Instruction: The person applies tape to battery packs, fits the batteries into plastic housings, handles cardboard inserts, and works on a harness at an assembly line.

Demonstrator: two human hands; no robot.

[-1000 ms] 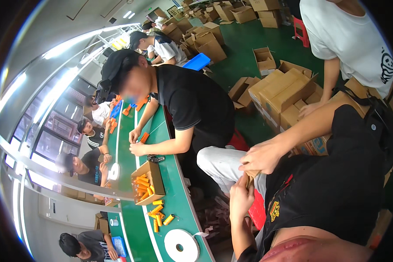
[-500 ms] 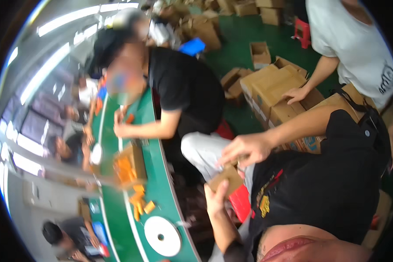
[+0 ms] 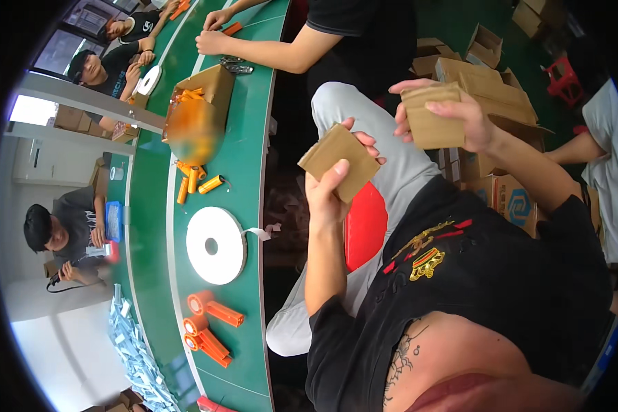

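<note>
A square piece of brown cardboard point(image 3: 343, 161) with a rough upper-left edge is in my left hand point(image 3: 328, 189), thumb across its face. In my right hand point(image 3: 470, 117) is a second flat cardboard piece point(image 3: 432, 127) of similar size, pinched between thumb and fingers. The two pieces are apart, both above my lap, with a red seat point(image 3: 365, 226) showing below. Neither hand touches the green table point(image 3: 247, 302) on the left.
On the table lie a white tape roll point(image 3: 198, 247) with a loose end, orange handheld devices point(image 3: 223, 314), orange cylinders point(image 3: 211, 185) and a cardboard box point(image 3: 220, 93) of orange parts. Co-workers sit along it. Cartons point(image 3: 484, 82) stand at the right.
The view has swung, showing more of the near table. My hands have moved apart; where one cardboard piece showed between them, each hand now holds one.
</note>
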